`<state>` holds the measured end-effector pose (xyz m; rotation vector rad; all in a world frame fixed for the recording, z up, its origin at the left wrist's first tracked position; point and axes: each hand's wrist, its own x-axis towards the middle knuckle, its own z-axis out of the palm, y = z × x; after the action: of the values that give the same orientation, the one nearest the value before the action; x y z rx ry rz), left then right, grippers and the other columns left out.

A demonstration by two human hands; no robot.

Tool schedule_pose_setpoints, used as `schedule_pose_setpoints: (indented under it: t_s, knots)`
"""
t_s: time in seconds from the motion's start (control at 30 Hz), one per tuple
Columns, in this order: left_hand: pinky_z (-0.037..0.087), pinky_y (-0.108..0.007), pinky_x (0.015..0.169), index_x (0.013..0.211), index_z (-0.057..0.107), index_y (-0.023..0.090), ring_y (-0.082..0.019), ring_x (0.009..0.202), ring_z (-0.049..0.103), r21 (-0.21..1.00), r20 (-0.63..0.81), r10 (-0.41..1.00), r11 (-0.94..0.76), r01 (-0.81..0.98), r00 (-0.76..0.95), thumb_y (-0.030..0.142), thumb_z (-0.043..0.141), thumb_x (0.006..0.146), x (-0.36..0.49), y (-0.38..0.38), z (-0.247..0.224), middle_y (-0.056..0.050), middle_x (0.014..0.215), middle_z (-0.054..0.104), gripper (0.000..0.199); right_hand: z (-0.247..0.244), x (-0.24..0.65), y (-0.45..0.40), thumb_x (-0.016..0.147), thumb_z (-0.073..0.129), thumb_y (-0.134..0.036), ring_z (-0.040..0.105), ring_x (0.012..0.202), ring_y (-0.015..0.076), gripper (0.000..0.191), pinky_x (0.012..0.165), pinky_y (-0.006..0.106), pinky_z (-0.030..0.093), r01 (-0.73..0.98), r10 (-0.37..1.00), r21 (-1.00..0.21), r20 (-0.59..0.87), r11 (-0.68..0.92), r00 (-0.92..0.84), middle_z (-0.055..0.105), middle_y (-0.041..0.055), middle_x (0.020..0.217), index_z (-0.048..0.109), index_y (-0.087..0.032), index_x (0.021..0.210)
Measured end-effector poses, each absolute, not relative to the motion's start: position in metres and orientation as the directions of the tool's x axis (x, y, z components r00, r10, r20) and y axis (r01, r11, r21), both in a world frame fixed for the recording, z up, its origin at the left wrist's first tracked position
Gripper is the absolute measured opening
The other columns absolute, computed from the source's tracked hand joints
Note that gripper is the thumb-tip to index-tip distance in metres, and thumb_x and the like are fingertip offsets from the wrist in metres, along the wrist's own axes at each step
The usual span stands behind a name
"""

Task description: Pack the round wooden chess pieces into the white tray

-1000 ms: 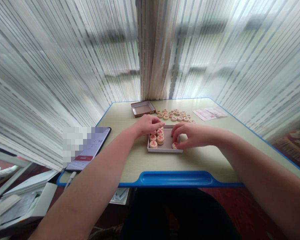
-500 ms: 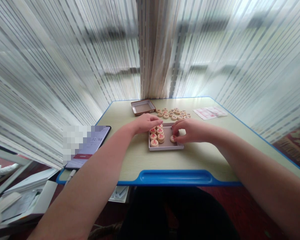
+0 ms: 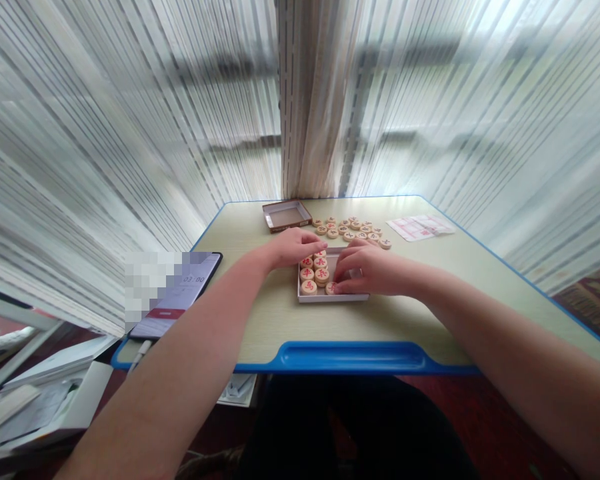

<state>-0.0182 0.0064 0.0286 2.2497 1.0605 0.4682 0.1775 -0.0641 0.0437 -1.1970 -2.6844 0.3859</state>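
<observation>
A shallow white-walled box (image 3: 333,299) lies on the table, with wooden Chinese chess pieces (image 3: 309,287) marked in red lined up along its left side. My right hand (image 3: 367,267) reaches into the box, its fingertips on a red-marked chess piece (image 3: 331,288) near the front wall, right of the lined-up pieces. Over the box's far left corner rests my left hand (image 3: 296,245), fingers stretched out and lying on the rim and far pieces. It partly covers those pieces.
Behind the box lie several loose chess pieces (image 3: 349,236). A brown box lid (image 3: 287,217) is at the back, and a folded paper board (image 3: 420,227) at the back right. A phone (image 3: 185,287) sits at the left edge. A blue pen trough (image 3: 353,357) lines the front.
My right hand has slid the chess piece left and forward inside the box, towards the lined-up pieces. The left hand stays almost in place.
</observation>
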Motion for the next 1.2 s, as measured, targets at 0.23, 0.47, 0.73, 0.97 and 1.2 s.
schedule_pose_setpoints:
  t_s: [0.23,0.47,0.73,0.97,1.2]
  knots:
    - [0.042,-0.026,0.066,0.087,0.071,0.015,-0.019,0.078,0.059,0.705,0.026,0.775,-0.462,0.538,0.632,0.060,0.054,0.070,-0.020,0.008,0.029,-0.003,0.081,0.069,0.051,0.045,0.180,-0.063,0.077,0.058,-0.030,0.050,0.091,0.0216,0.019,0.088,0.035,0.035,0.688,0.732,-0.320,0.031,0.652,-0.680,0.070,0.0025,0.086,0.075,-0.026,0.086]
    - [0.044,-0.026,0.069,0.089,0.071,0.016,-0.019,0.081,0.059,0.706,0.007,0.783,-0.445,0.551,0.622,0.059,0.054,0.070,-0.020,0.007,0.030,-0.003,0.084,0.069,0.050,0.039,0.179,-0.061,0.075,0.060,-0.032,0.049,0.092,0.0228,0.017,0.086,0.036,0.035,0.701,0.755,-0.331,0.055,0.632,-0.654,0.069,0.0036,0.083,0.074,-0.026,0.083]
    - [0.044,-0.027,0.073,0.088,0.071,0.017,-0.019,0.080,0.059,0.717,-0.001,0.785,-0.432,0.548,0.619,0.061,0.056,0.068,-0.020,0.010,0.028,-0.003,0.082,0.069,0.050,0.037,0.178,-0.060,0.073,0.064,-0.039,0.047,0.091,0.0232,0.017,0.086,0.037,0.034,0.716,0.768,-0.328,0.050,0.616,-0.638,0.067,0.0036,0.081,0.073,-0.025,0.078]
    - [0.044,-0.027,0.072,0.086,0.072,0.017,-0.019,0.077,0.058,0.723,0.015,0.783,-0.438,0.534,0.622,0.061,0.055,0.068,-0.020,0.009,0.030,-0.001,0.079,0.068,0.050,0.035,0.177,-0.059,0.071,0.065,-0.042,0.044,0.091,0.0240,0.019,0.083,0.037,0.033,0.725,0.771,-0.295,0.071,0.622,-0.633,0.067,0.0040,0.084,0.072,-0.025,0.077]
    - [0.043,-0.029,0.076,0.093,0.070,0.015,-0.019,0.080,0.057,0.701,-0.006,0.777,-0.446,0.557,0.629,0.061,0.052,0.070,-0.021,0.009,0.031,-0.002,0.082,0.066,0.054,0.033,0.175,-0.059,0.072,0.065,-0.039,0.044,0.086,0.0230,0.018,0.080,0.037,0.033,0.701,0.745,-0.270,0.114,0.660,-0.658,0.067,0.0047,0.081,0.072,-0.023,0.076]
